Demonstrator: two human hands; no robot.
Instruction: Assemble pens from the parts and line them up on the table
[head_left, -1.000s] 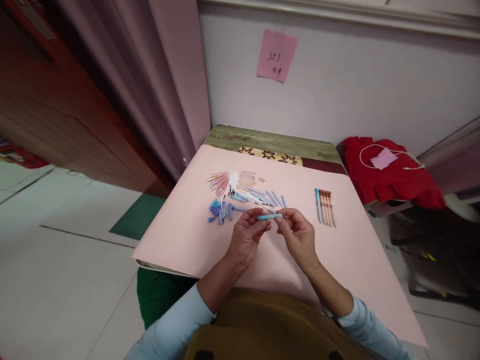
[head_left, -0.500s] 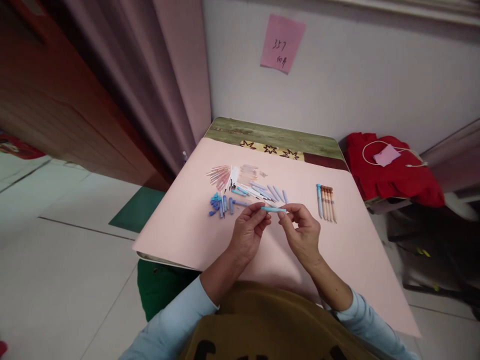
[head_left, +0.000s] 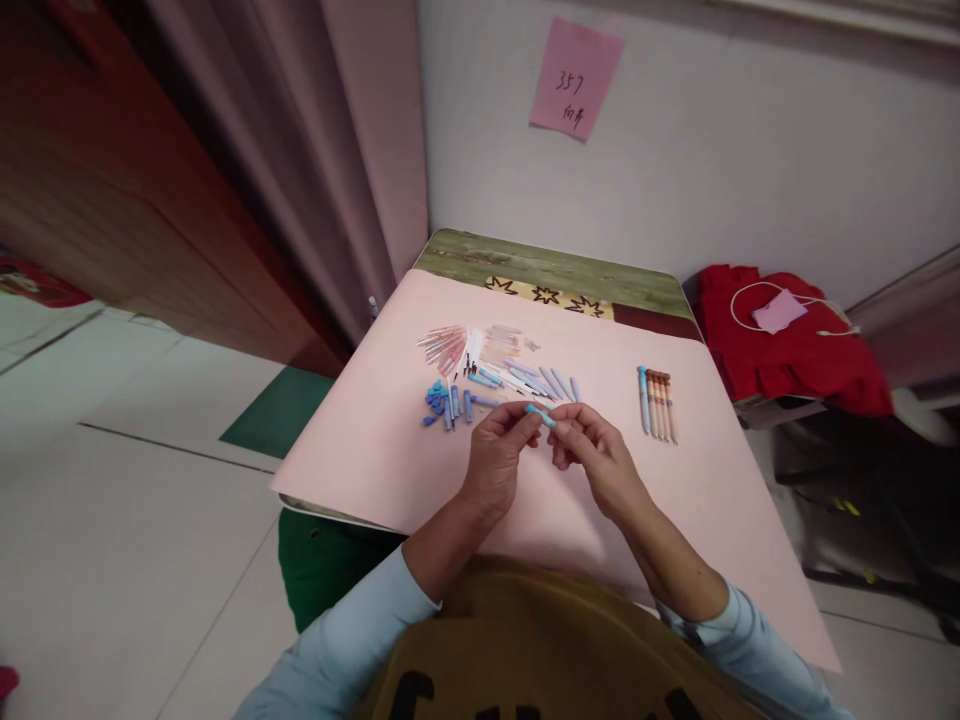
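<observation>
My left hand and my right hand meet above the pink-covered table, fingers closed on a light blue pen barrel. The left fingers pinch one end of it, the right fingers the other; part of it is hidden by the fingertips. Just beyond lie lavender pen barrels and thin white refills in a loose pile. Left of my hands are dark blue pen parts and a heap of small blue caps.
Pinkish clear tubes fan out toward the back. On the right lie a whole blue pen and several brown-topped pens in a row. A red cloth with a white cord is beyond the table's right edge. A wall stands behind.
My right hand has shifted left toward my left hand and turned. The light blue barrel is now tilted and more covered by fingers. The view has moved slightly.
</observation>
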